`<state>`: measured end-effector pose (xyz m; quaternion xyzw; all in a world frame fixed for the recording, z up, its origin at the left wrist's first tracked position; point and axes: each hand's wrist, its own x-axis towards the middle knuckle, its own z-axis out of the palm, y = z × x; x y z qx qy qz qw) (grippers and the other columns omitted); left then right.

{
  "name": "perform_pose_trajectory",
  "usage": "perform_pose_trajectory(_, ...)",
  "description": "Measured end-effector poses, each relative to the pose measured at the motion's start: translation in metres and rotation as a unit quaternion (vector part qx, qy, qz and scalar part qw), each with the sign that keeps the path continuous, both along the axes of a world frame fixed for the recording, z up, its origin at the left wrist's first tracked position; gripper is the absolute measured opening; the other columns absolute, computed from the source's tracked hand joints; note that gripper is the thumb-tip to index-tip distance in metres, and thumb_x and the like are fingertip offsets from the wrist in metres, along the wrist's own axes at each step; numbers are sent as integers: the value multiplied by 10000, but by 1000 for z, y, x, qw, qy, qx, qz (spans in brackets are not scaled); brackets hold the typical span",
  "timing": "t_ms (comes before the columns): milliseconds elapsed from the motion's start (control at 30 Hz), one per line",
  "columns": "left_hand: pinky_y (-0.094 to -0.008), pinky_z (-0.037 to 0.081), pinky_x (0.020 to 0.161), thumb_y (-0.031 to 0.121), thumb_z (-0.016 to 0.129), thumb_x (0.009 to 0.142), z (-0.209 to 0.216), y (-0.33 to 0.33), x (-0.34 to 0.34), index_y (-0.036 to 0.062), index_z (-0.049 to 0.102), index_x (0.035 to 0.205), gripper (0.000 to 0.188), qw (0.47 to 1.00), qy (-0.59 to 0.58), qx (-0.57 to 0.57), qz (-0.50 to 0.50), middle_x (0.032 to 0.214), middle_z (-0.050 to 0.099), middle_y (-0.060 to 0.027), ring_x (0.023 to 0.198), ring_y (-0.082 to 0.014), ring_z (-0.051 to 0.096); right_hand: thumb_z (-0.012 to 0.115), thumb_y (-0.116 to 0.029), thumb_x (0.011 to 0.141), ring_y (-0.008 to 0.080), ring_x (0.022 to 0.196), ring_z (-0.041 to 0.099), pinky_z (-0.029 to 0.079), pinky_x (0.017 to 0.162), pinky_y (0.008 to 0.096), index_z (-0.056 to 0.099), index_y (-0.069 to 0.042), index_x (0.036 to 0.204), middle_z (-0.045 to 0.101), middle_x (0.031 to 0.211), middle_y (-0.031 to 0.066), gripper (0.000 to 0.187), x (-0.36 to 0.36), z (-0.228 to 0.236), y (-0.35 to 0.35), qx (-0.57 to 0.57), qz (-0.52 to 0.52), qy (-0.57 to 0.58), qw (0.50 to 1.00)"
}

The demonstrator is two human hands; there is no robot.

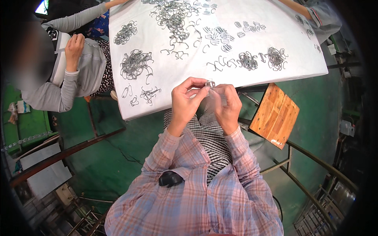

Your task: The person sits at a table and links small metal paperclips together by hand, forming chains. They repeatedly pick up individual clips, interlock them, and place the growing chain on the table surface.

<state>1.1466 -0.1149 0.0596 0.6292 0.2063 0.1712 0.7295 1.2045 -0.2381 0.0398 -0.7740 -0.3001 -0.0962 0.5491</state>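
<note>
Just past the table's near edge, my left hand point(186, 101) pinches a small silver metal buckle point(210, 83) between thumb and fingers. My right hand point(227, 105) meets it from the right, fingers closed and slightly blurred at the tips. Whatever those right fingertips grip is too small to make out. Several similar slotted metal buckles point(221, 37) lie loose on the white-covered table point(177, 74). Bent dark wire hooks are spread about them, including a large heap point(173, 19) at the far middle and a round pile point(248, 61) beyond my right hand.
More wire hooks form a pile point(135, 64) at the left. A co-worker in a grey top point(84, 65) sits there; another person's sleeve point(325, 21) reaches in at far right. A wooden stool point(275, 115) stands right of my legs on the green floor point(118, 145), near metal rails point(319, 177).
</note>
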Motion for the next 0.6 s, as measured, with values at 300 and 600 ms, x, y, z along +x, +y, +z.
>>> perform_pose_trajectory(300,-252,527,812,-60,672,855,21,23,-27,-54,660,1014,159,988,-78,108,81,960,688,-83,893,-124,654,705,-116,841,251,671,547,443,623,378,674,-36,880,555,774,98,94,76,-29,49,-73,-65,43,994)
perform_pose_trajectory(600,-258,517,775,-24,690,839,29,29,-36,-31,687,943,104,978,-76,162,108,888,707,-65,824,-117,657,693,-172,821,398,886,658,520,755,464,690,-2,898,648,983,217,187,132,-64,132,-339,-58,82,935)
